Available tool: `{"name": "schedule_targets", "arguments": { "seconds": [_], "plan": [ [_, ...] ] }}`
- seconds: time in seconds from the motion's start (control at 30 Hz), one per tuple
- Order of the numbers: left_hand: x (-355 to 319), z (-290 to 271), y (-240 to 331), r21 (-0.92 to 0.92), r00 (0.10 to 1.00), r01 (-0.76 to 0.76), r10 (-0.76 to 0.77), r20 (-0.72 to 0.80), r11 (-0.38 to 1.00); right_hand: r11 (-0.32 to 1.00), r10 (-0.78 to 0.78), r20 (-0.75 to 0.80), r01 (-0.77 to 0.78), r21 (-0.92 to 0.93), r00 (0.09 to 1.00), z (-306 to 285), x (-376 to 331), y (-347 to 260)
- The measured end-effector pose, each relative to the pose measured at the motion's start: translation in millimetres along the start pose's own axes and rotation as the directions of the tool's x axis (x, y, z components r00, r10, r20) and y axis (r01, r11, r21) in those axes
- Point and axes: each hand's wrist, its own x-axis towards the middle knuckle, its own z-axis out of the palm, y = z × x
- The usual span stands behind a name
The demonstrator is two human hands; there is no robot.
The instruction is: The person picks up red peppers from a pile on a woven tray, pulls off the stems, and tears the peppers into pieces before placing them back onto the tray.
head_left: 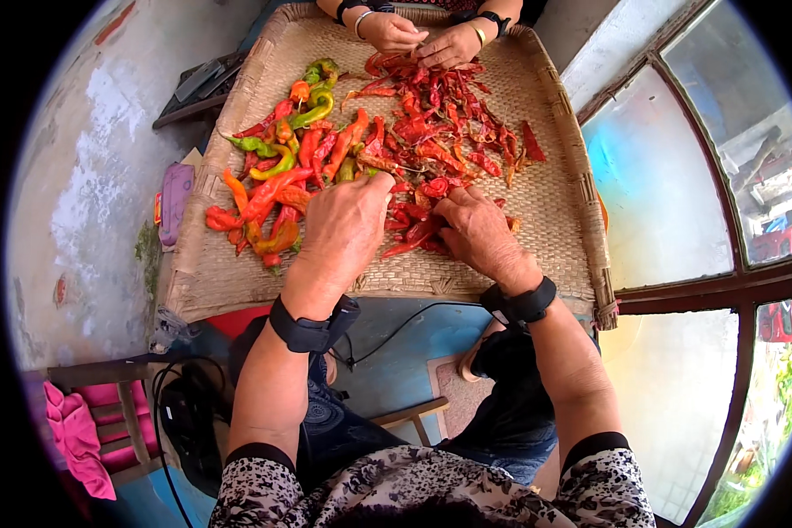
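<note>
Both hands (414, 231) sort red chillies (418, 224) on woven tray (550, 202).

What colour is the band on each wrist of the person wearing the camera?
Black, on both the left wrist band and the right wrist band; the head view shows them.

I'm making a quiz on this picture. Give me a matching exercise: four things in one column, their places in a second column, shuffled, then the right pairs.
Things:
1. green peppers
2. pink cloth
3. purple case
4. window

Places:
A. draped on a wooden chair, lower left
B. right of the woven tray
C. far left part of the tray
D. on the floor, left of the tray

Pairs: 1-C, 2-A, 3-D, 4-B
</note>
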Motion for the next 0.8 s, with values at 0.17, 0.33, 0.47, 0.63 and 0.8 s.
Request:
{"name": "schedule_targets", "arguments": {
  "seconds": [0.17, 0.33, 0.47, 0.63, 0.8],
  "plan": [
    [-5, -4, -3, 0.014, 1.0, 0.008, -0.008, -0.014, 1.0, 0.974, 0.114, -0.113, -0.089, 0.208, 0.987, -13, -1, 5],
    [-3, -1, 0, 0.023, 1.0, 0.012, -0.013, 0.008, 1.0, 0.885, 0.275, -0.252, -0.142, 0.443, 0.928, -25, -5, 28],
    [-3, 6, -1, 0.041, 0.999, 0.013, -0.014, 0.036, 0.999, 0.869, 0.354, -0.297, -0.194, 0.456, 0.887, -40, -6, 24],
    [0, 12, 6, 0.048, 0.999, -0.003, 0.001, 0.04, 0.999, 0.885, 0.334, -0.273, -0.2, 0.42, 0.902, -39, -13, 31],
    [3, 14, 10, 0.015, 0.997, -0.003, 0.001, 0.076, 1.0, 0.89, 0.365, -0.154, -0.295, 0.348, 0.918, -52, -13, 29]
  ]
}}
